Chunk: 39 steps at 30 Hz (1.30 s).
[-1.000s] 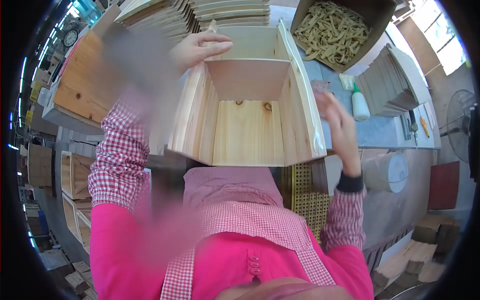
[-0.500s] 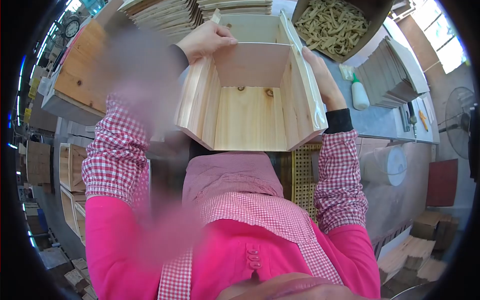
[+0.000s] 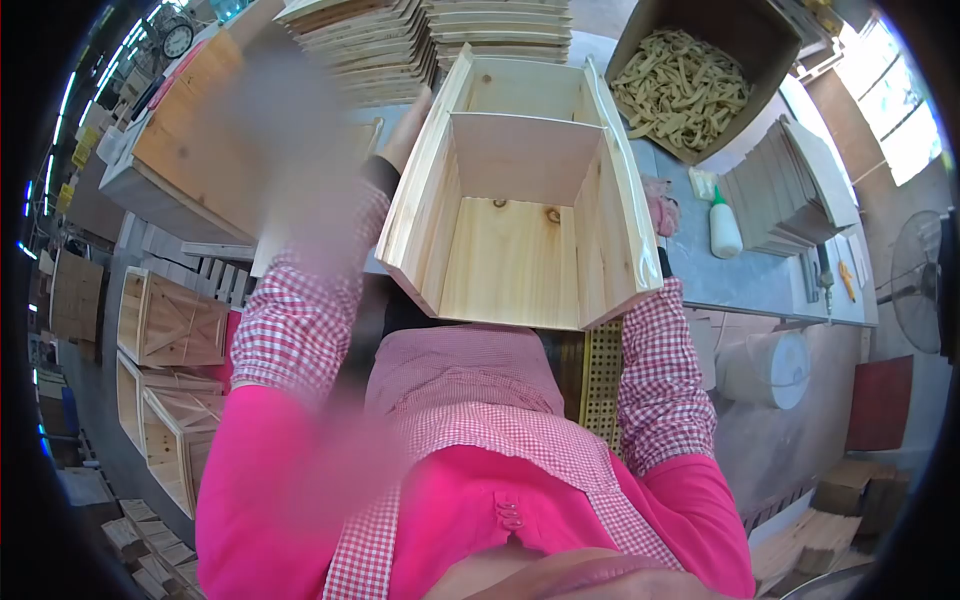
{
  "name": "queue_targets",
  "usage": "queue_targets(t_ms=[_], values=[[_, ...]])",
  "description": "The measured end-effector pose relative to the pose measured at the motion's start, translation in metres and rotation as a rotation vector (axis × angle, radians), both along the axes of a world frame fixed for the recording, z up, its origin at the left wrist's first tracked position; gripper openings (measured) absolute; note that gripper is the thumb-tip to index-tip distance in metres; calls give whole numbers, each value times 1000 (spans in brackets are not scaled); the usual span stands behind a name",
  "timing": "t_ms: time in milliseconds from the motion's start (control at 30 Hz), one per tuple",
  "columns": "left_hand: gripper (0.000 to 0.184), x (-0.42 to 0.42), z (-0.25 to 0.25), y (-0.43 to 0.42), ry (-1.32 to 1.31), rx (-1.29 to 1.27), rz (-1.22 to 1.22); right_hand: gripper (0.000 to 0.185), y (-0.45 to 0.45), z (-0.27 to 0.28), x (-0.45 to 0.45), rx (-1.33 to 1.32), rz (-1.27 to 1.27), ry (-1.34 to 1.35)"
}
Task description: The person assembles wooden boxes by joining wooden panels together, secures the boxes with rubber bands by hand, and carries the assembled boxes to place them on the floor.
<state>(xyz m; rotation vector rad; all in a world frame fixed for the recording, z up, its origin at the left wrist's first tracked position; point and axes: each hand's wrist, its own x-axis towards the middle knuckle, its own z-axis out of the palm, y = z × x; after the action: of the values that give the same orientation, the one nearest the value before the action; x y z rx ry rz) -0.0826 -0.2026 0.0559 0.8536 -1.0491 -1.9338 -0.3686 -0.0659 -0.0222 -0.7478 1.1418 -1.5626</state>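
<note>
An open-topped box of pale wood (image 3: 510, 260) is in front of me, with a divider (image 3: 525, 155) across it and knots in its inner panel. My left hand (image 3: 408, 128) lies along the outside of its left wall, fingers stretched upward and partly hidden by the wall. My right hand is out of sight behind the right wall; only the dark cuff and checked sleeve (image 3: 665, 360) show. A crumpled pink item (image 3: 660, 207) lies just right of the box.
Stacked wooden panels (image 3: 370, 45) stand behind. At back right is a carton (image 3: 775, 55) of pale strips. A green-capped white bottle (image 3: 724, 230), stacked boards (image 3: 785, 185) and tools (image 3: 823, 275) lie on the right. Wooden crates (image 3: 180, 320) stand at left, a white bucket (image 3: 775, 368) at lower right.
The box has shifted slightly right and toward me in view. My left hand has left the divider's top edge for the left wall's outside. My right hand has dropped from the right wall's top out of sight.
</note>
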Motion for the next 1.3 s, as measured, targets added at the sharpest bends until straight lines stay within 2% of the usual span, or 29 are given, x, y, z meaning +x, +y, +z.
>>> queue_targets(t_ms=[67, 167, 300, 433, 500, 533, 567, 600, 633, 667, 733, 767, 833, 900, 933, 967, 1033, 1067, 1133, 1300], values=[[51, -3, -4, 7, -9, 35, 26, 53, -4, -4, 11, 19, -35, 22], [48, 9, -44, -1, -31, 159, 19, 52, 22, -17, 35, 61, -138, 94], [44, 6, -96, -33, -68, 341, 20, 51, 12, -26, 39, 131, -259, 189], [40, 0, -146, -65, -92, 511, 9, 50, -95, -35, 10, 186, -385, 301], [37, -29, -171, -83, -96, 608, 30, 49, -127, -43, 8, 217, -416, 364], [36, -38, -182, -103, -95, 650, 62, 49, -127, -49, 1, 222, -411, 392], [35, -11, -194, -103, -91, 690, 107, 49, -57, -55, 15, 221, -395, 417], [29, 2, -210, -79, 415, 3, -259, 49, 26, -55, 30, 210, -374, 442], [27, -9, -172, -63, -165, -367, -66, 48, 35, -56, 36, 189, -354, 467], [27, -11, -142, -50, -180, -373, -14, 48, 29, -59, 30, 162, -342, 492], [28, -7, -94, -19, -428, -447, 184, 47, -116, -63, 10, 121, -345, 547], [28, 5, -73, 3, -436, -447, 210, 47, -91, -68, 17, 102, -359, 572], [28, 38, -42, 56, -191, -313, 419, 46, 34, -70, 24, 60, -407, 617], [22, 91, -44, 113, -160, -273, 637, 46, 97, -78, 0, 13, -466, 668], [18, 115, -49, 139, -242, -281, 771, 46, 119, -81, -21, -7, -496, 698], [23, 141, -57, 156, -356, -229, 870, 45, 135, -85, -45, -26, -529, 730], [37, 196, -84, 168, -284, 108, 1034, 45, 155, -90, -67, -49, -603, 788], [37, 215, -90, 167, -279, 111, 1033, 45, 159, -77, -59, -49, -603, 793], [52, 240, -96, 150, 269, 472, 973, 36, 169, -33, -41, 39, -523, 767], [57, 243, -83, 117, 491, 536, 962, 34, 186, 27, -3, 148, -501, 795]])
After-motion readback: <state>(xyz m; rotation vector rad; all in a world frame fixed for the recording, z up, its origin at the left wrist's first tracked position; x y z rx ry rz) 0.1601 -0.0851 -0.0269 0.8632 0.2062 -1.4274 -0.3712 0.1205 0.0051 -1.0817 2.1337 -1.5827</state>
